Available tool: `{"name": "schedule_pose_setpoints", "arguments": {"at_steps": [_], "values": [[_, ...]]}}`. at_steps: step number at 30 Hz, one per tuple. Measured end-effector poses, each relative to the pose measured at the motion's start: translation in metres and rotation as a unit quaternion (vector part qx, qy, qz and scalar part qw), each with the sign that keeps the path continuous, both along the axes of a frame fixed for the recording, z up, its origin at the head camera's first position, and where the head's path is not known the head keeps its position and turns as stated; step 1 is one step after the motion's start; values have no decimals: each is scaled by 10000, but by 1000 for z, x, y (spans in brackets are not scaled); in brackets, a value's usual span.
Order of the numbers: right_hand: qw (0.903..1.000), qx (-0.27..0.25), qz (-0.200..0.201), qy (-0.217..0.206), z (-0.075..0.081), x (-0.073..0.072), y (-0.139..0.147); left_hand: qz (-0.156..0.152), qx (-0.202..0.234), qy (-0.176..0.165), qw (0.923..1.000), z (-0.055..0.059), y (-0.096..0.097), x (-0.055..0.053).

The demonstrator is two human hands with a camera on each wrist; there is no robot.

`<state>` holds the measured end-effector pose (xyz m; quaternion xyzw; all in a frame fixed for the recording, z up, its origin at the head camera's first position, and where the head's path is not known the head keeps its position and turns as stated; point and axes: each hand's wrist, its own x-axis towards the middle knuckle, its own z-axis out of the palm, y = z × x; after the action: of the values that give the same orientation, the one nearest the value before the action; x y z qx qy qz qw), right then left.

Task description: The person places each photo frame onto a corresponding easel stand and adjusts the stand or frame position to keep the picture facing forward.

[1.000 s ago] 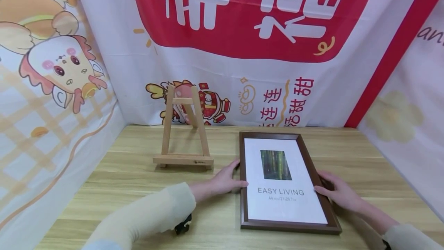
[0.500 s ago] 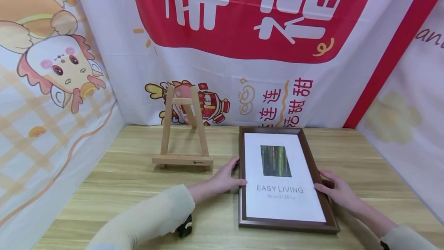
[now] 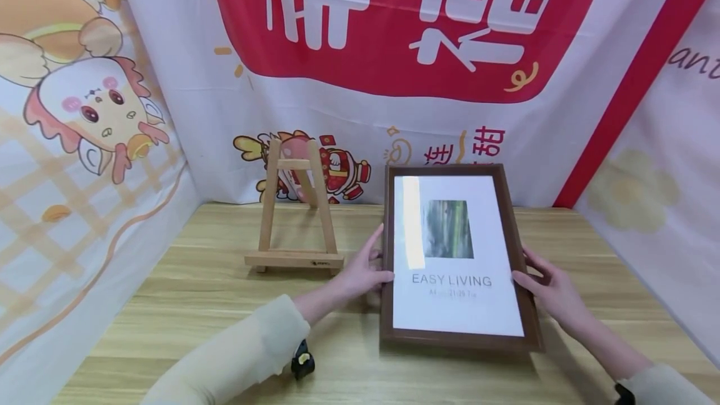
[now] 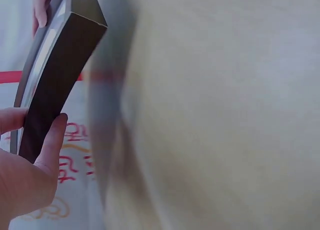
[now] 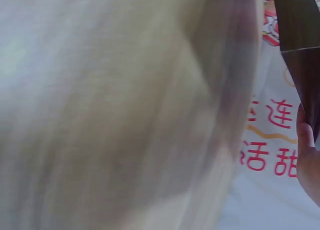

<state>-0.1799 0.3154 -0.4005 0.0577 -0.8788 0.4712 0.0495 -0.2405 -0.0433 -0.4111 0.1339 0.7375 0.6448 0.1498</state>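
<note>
Both hands hold a brown picture frame (image 3: 448,342) by its long sides, its far end tipped up off the table. A white insert behind the glazing carries a small green picture and the words "EASY LIVING". On the frame's left side, my left hand (image 3: 362,272) has its thumb on the front edge and its fingers round the side; the left wrist view shows this hand (image 4: 30,175) gripping the dark frame edge (image 4: 62,70). My right hand (image 3: 557,292) grips the right side likewise. In the right wrist view only part of that hand (image 5: 307,165) shows beside the frame (image 5: 302,50).
A small wooden easel (image 3: 295,259) stands on the wood-grain table (image 3: 197,305), left of the picture frame. Behind the table hangs a white and red printed cloth (image 3: 365,80). More printed cloth (image 3: 90,205) lines the left side.
The picture frame, flat on the table earlier, has been lifted by both hands, its far end tilting upward. A bright reflection now crosses its glazing. The easel stays put.
</note>
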Motion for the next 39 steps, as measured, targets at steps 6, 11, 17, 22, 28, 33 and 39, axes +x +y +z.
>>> {"name": "schedule_pose_setpoints", "arguments": {"at_steps": [6,11,17,22,28,33,39], "values": [[9989,-150,42,431,14,-1,-6,-293,321,509,9978,24,-8,0],[9962,-465,238,702,23,-3,-15,-279,291,1017,9940,38,-19,3],[9902,-913,504,929,31,-6,-33,-166,274,1446,9890,46,-38,5],[9834,-1300,601,1114,31,-11,-51,-136,66,1931,9811,48,-57,7],[9728,-1573,755,1525,34,-20,-74,40,-196,2441,9696,56,-81,9],[9635,-1784,986,1735,37,-28,-96,295,-493,2403,9690,63,-106,11],[9585,-1971,1045,1776,39,-35,-122,548,-652,2598,9619,67,-132,10]]}}
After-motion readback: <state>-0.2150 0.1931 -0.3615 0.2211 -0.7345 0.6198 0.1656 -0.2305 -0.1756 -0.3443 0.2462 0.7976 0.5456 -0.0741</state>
